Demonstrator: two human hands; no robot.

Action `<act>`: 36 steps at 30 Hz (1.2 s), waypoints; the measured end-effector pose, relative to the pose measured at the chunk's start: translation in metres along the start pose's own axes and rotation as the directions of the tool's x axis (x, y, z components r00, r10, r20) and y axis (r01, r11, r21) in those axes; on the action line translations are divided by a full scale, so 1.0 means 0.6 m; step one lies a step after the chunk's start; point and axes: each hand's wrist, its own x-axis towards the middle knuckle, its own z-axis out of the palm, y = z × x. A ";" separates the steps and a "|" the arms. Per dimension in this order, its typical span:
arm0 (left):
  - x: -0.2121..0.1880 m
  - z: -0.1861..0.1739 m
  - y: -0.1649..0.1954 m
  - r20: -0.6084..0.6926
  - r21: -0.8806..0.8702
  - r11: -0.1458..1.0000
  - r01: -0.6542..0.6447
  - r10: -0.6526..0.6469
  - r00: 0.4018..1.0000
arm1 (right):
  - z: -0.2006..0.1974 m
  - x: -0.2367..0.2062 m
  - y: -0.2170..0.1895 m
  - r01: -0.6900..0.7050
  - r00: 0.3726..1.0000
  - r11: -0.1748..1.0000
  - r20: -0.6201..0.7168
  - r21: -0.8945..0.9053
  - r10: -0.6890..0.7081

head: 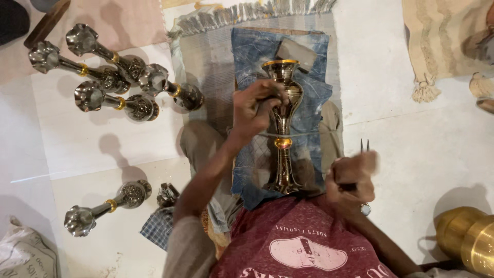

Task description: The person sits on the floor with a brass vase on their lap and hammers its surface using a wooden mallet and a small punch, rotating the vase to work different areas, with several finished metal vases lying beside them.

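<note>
On our lap: left hand (254, 110) grips vase (283, 123) at 12 o'clock; right hand (352, 177) fisted on pronged tool (364, 146), 3 o'clock.

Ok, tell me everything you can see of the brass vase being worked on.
The brass vase is tall and slim, polished gold with dark engraved bands, a flared mouth, a bulged upper body, a bright ring at the waist and a spreading foot. It lies lengthwise on blue denim cloth over the person's lap, mouth pointing away. The left hand grips its upper body; the right hand, holding a thin pointed tool, is beside it, not touching.
</note>
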 end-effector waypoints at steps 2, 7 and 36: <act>-0.026 0.019 -0.001 -0.125 -0.239 0.969 0.063 -0.095 0.988 | 0.006 -0.024 0.000 -0.156 0.987 0.984 0.043 0.086 0.152; -0.078 0.046 -0.001 -0.276 0.099 0.991 0.089 -0.058 0.959 | 0.021 -0.010 0.046 -0.055 0.992 0.998 0.113 0.042 0.050; -0.123 0.083 -0.038 -0.493 0.497 0.840 0.218 0.066 0.868 | 0.002 0.430 -0.208 0.743 0.425 0.540 0.902 -0.396 0.077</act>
